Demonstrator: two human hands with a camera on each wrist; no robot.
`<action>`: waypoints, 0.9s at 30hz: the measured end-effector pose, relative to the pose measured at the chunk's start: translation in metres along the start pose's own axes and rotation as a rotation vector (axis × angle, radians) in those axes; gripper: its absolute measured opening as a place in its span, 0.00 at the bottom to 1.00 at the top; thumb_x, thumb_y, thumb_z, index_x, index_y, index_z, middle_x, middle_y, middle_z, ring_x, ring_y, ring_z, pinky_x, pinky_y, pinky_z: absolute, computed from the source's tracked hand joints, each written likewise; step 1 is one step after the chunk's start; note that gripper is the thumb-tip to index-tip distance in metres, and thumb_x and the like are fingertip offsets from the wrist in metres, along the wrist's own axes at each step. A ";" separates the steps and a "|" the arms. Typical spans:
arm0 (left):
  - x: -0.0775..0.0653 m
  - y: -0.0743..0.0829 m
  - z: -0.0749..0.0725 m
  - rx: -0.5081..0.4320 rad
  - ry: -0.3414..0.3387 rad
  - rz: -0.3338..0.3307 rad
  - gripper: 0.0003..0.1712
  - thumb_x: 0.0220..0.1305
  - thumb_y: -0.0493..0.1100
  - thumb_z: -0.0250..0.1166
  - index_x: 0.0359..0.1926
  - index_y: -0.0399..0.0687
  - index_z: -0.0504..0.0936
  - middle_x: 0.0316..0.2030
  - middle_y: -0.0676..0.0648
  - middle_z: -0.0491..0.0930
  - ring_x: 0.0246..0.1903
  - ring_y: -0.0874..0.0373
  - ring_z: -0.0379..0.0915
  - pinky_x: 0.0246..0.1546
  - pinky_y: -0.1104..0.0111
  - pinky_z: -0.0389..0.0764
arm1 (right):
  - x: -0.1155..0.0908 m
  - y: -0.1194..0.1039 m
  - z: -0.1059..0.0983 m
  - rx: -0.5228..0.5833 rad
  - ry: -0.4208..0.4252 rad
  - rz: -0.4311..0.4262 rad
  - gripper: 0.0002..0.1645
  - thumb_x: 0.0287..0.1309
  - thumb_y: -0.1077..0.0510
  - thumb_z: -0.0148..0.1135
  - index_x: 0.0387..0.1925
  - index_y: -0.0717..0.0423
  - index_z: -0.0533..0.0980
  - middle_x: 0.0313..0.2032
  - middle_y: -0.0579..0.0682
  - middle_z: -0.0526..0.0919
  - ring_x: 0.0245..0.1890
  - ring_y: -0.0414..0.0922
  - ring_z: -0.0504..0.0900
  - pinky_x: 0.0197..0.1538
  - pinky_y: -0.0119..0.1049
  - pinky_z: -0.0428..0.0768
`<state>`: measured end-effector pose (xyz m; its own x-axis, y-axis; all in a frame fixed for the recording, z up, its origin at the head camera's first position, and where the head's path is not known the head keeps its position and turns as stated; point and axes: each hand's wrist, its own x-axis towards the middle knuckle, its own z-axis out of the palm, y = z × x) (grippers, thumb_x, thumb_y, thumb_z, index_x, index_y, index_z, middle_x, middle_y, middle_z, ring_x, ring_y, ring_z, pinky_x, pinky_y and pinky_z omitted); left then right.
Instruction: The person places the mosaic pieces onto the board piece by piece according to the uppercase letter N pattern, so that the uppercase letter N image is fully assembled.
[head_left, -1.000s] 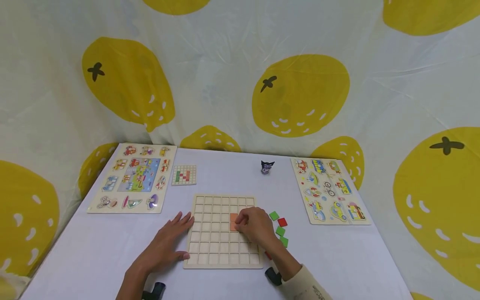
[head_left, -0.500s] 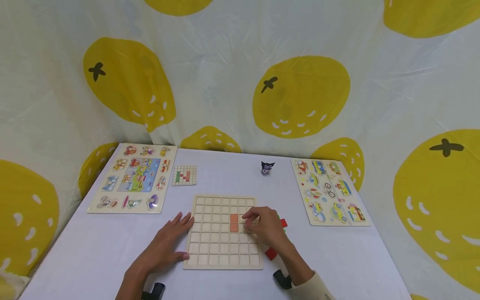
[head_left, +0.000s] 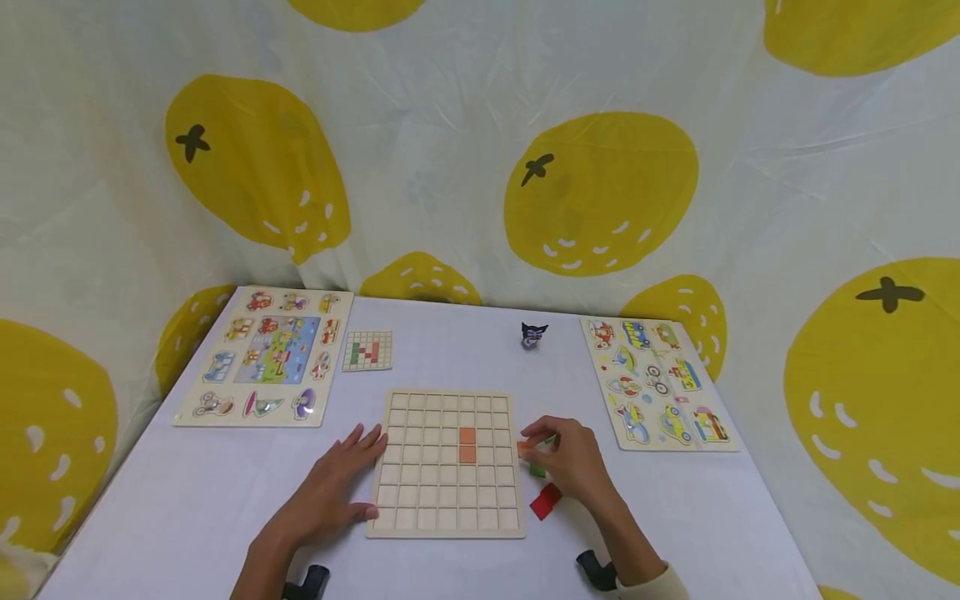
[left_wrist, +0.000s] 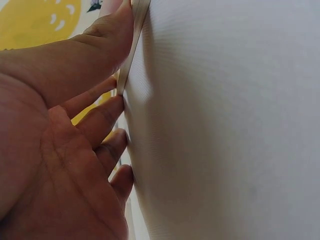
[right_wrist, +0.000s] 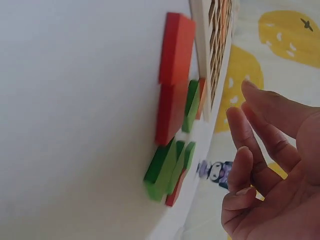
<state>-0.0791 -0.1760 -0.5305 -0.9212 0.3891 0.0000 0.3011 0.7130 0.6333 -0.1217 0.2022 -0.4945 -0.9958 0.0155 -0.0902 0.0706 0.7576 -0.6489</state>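
My left hand (head_left: 330, 483) lies at the left edge of a wooden grid board (head_left: 420, 533), its fingertips and thumb touching the rim. Two orange square tiles (head_left: 468, 445) sit one above the other in the board's cells. Just right of the board, my right hand (head_left: 566, 458) hovers over loose tiles with thumb and fingers apart. Nothing is between its fingers in the right wrist view. Below its fingertips lies a loose orange tile (head_left: 522, 450) beside the board. Red tiles (right_wrist: 172, 75) and green tiles (right_wrist: 162, 172) lie on the cloth; the hand partly hides them in the head view.
A small patterned grid card (head_left: 368, 351) lies behind the board. Picture puzzle boards stand flat at the left (head_left: 262, 358) and right (head_left: 660, 383). A small dark figurine (head_left: 533, 335) stands at the back, before a lemon-print cloth (head_left: 442, 167).
My right hand has moved from the orange tiles on the board rightward to the loose tiles, uncovering both placed tiles. The left hand has stayed at the board's edge.
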 end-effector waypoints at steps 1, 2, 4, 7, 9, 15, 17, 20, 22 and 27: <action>0.000 0.000 0.000 0.000 0.003 0.003 0.60 0.49 0.46 0.84 0.81 0.46 0.65 0.82 0.44 0.60 0.84 0.37 0.47 0.81 0.39 0.51 | 0.000 0.001 -0.001 -0.005 0.001 0.003 0.15 0.52 0.59 0.83 0.42 0.42 0.89 0.35 0.39 0.88 0.35 0.43 0.74 0.35 0.33 0.73; -0.001 0.001 -0.001 0.002 0.005 0.006 0.59 0.49 0.46 0.84 0.81 0.46 0.66 0.82 0.44 0.60 0.84 0.36 0.48 0.81 0.39 0.51 | 0.001 0.002 -0.001 -0.006 -0.002 0.007 0.16 0.51 0.59 0.83 0.42 0.42 0.89 0.37 0.40 0.89 0.35 0.43 0.74 0.36 0.33 0.73; -0.001 0.001 -0.001 0.007 0.008 0.009 0.59 0.48 0.46 0.84 0.80 0.45 0.66 0.82 0.43 0.61 0.83 0.36 0.48 0.81 0.38 0.52 | 0.002 0.004 -0.001 -0.007 -0.011 0.016 0.17 0.51 0.60 0.83 0.43 0.43 0.90 0.39 0.41 0.89 0.35 0.43 0.74 0.37 0.33 0.72; -0.001 0.001 -0.001 0.016 0.001 0.002 0.59 0.49 0.47 0.84 0.81 0.45 0.66 0.82 0.43 0.61 0.84 0.36 0.48 0.81 0.39 0.52 | 0.003 0.005 0.001 -0.018 -0.024 0.021 0.18 0.51 0.62 0.83 0.43 0.44 0.90 0.42 0.43 0.89 0.36 0.43 0.74 0.36 0.33 0.73; -0.001 0.001 0.000 0.017 -0.004 -0.002 0.59 0.49 0.47 0.84 0.81 0.45 0.65 0.82 0.44 0.60 0.84 0.37 0.47 0.81 0.39 0.51 | 0.003 0.005 0.004 -0.036 -0.028 0.012 0.18 0.51 0.62 0.83 0.44 0.44 0.90 0.43 0.43 0.89 0.38 0.44 0.76 0.38 0.35 0.75; 0.000 -0.001 0.001 0.025 -0.003 0.001 0.60 0.49 0.47 0.84 0.81 0.45 0.65 0.82 0.44 0.60 0.84 0.37 0.47 0.81 0.40 0.52 | 0.006 0.002 0.011 -0.114 -0.018 -0.016 0.16 0.51 0.63 0.83 0.42 0.45 0.90 0.43 0.43 0.88 0.50 0.46 0.80 0.55 0.48 0.82; 0.000 -0.001 0.001 0.024 -0.004 -0.002 0.60 0.49 0.47 0.84 0.81 0.45 0.65 0.82 0.44 0.60 0.84 0.37 0.47 0.81 0.40 0.51 | 0.007 0.000 0.012 -0.123 -0.024 -0.008 0.15 0.52 0.63 0.82 0.41 0.45 0.90 0.40 0.43 0.87 0.49 0.46 0.79 0.55 0.49 0.83; 0.000 -0.001 0.001 0.020 -0.001 -0.003 0.60 0.48 0.48 0.84 0.81 0.45 0.66 0.82 0.44 0.61 0.84 0.37 0.48 0.81 0.40 0.51 | 0.010 -0.001 0.013 -0.135 -0.032 -0.004 0.13 0.53 0.62 0.81 0.40 0.46 0.90 0.37 0.44 0.84 0.46 0.46 0.77 0.50 0.46 0.82; 0.000 -0.001 0.001 0.016 0.002 -0.001 0.60 0.48 0.48 0.84 0.81 0.46 0.66 0.82 0.44 0.61 0.84 0.36 0.48 0.81 0.39 0.51 | 0.012 -0.002 0.013 -0.135 -0.034 0.002 0.11 0.54 0.62 0.81 0.39 0.46 0.89 0.36 0.44 0.82 0.44 0.46 0.77 0.47 0.44 0.80; 0.000 -0.001 0.001 0.009 -0.002 -0.004 0.60 0.49 0.48 0.84 0.81 0.46 0.65 0.82 0.45 0.60 0.84 0.37 0.47 0.82 0.40 0.50 | 0.013 -0.002 0.009 -0.124 -0.017 0.009 0.11 0.52 0.60 0.83 0.34 0.44 0.87 0.31 0.44 0.80 0.39 0.45 0.76 0.40 0.38 0.75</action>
<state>-0.0795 -0.1763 -0.5317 -0.9220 0.3871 -0.0042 0.2994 0.7198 0.6263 -0.1338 0.1948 -0.5016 -0.9939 0.0125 -0.1097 0.0711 0.8322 -0.5499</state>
